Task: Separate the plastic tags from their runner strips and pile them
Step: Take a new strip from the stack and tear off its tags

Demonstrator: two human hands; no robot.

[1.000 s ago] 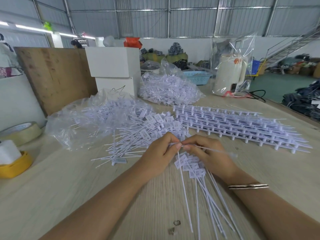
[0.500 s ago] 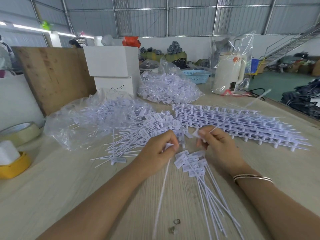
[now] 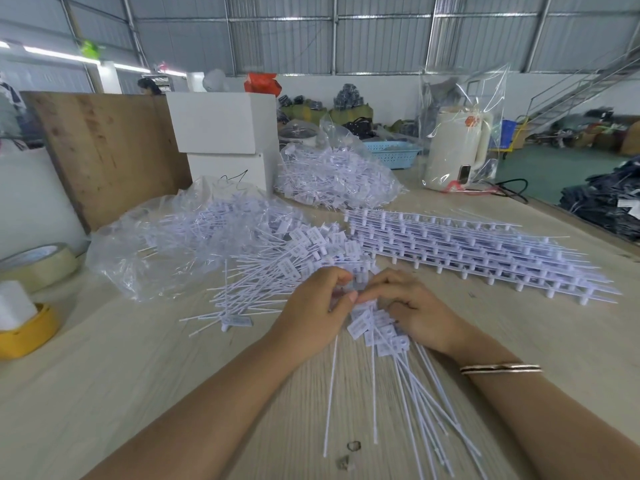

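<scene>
On a pale wood-grain bench in a metal-walled warehouse, the left hand and right hand meet, fingers curled, pinching thin white plastic tags fanned beneath them. Ribbed runner strips lie stacked beyond; crinkled clear bags of tags sit left.

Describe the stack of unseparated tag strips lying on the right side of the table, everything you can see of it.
The stack of tag strips is white, apparently moulded plastic: long thin runners lying roughly parallel, layered several deep, with short round pegs along the near edge and thin tips fanning out to the right. It lies flat on the wooden table, beyond the right hand, which does not touch it. Its left end meets the loose tag pile. No bag covers it.
</scene>
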